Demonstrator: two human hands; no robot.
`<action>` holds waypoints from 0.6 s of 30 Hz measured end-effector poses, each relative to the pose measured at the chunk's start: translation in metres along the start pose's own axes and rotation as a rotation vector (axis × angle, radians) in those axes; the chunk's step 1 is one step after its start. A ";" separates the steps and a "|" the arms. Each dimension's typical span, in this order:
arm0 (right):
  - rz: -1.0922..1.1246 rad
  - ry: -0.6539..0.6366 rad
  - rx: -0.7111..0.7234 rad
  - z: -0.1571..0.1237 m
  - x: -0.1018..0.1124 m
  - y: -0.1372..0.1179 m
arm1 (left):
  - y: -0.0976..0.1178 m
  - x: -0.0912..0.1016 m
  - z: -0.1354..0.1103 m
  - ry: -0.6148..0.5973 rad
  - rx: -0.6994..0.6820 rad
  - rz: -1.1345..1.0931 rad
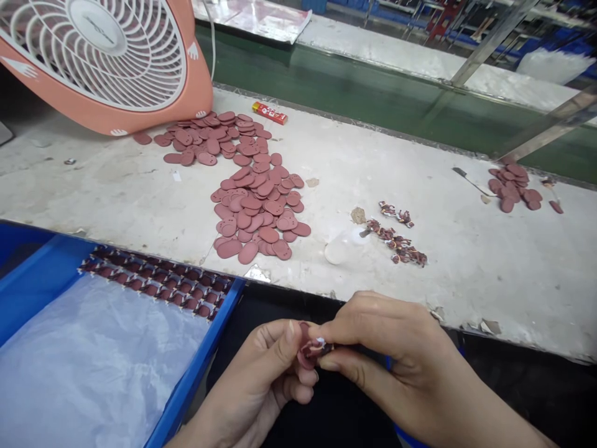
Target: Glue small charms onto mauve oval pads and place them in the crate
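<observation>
In front of the bench edge, my left hand (273, 367) pinches a reddish-brown oval piece (305, 358) between thumb and fingers. My right hand (389, 348) grips a small dark brown and white figure-like part (321, 343) and presses it against that oval. My fingers cover much of both parts, so I cannot tell if they are joined. Several similar small figure-like parts (396, 239) lie on the bench beyond my right hand. A large pile of matching ovals (259, 205) spreads over the bench farther left.
An orange fan (198, 81) stands at back left, near a red and yellow lighter (270, 113). A smaller oval pile (513, 183) and a thin tool (471, 180) lie at right. Below left, a blue crate (224, 311) holds rows of assembled pieces (158, 283) and plastic sheeting (93, 361).
</observation>
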State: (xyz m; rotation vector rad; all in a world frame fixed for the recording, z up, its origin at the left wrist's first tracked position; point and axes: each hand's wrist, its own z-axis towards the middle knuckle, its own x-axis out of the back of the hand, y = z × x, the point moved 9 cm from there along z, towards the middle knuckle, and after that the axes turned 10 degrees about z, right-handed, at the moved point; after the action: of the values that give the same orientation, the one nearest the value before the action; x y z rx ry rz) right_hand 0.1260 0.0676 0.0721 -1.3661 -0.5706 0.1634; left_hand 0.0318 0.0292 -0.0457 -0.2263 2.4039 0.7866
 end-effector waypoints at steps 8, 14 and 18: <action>-0.061 0.023 0.077 -0.006 -0.004 -0.006 | 0.002 -0.003 -0.002 0.009 0.007 -0.019; -0.142 0.054 0.123 -0.010 -0.004 -0.012 | 0.007 -0.008 -0.008 -0.002 0.025 0.005; -0.184 0.061 0.188 -0.013 -0.005 -0.017 | 0.009 -0.011 -0.010 -0.026 0.015 0.013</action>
State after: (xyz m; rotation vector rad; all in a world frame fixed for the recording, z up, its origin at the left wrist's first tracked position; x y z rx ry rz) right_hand 0.1245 0.0503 0.0853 -1.1271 -0.6107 0.0249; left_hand 0.0332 0.0309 -0.0285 -0.1933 2.3886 0.7720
